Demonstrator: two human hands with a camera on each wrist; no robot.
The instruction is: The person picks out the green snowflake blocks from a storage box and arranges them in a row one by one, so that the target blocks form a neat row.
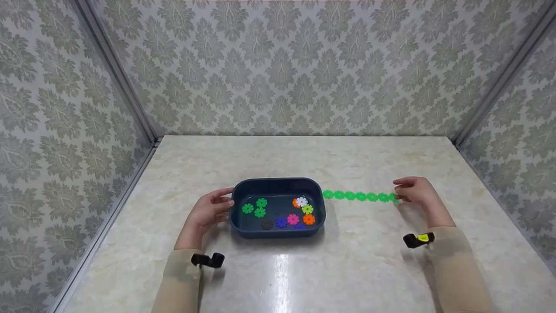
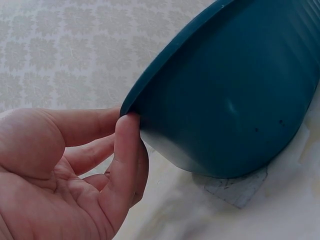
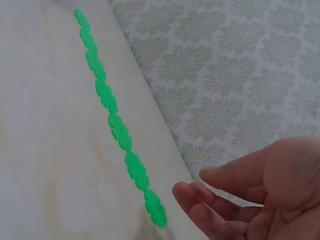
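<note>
Patterned wallpaper [image 1: 278, 74] stands at twelve o'clock beyond your pale surface [image 1: 356, 269]. Your left grip [image 1: 207, 211] pinches the blue tray [image 1: 278, 234] by its nine o'clock rim. At the tray's three o'clock lies a green chain [image 1: 351, 196]; your right grip [image 1: 417, 190], slightly parted and empty, is just beside the chain's outer end.

No words, brands or numbers can be read in any of the three views. The one label in sight is a small yellow sticker [image 1: 423, 238] on the black wrist device [image 1: 410, 241] at the person's right sleeve [image 1: 457, 265], seen in the head view. There seem to be faint darker marks on the sticker, but they are too small and blurred to make out as letters or figures.
</note>
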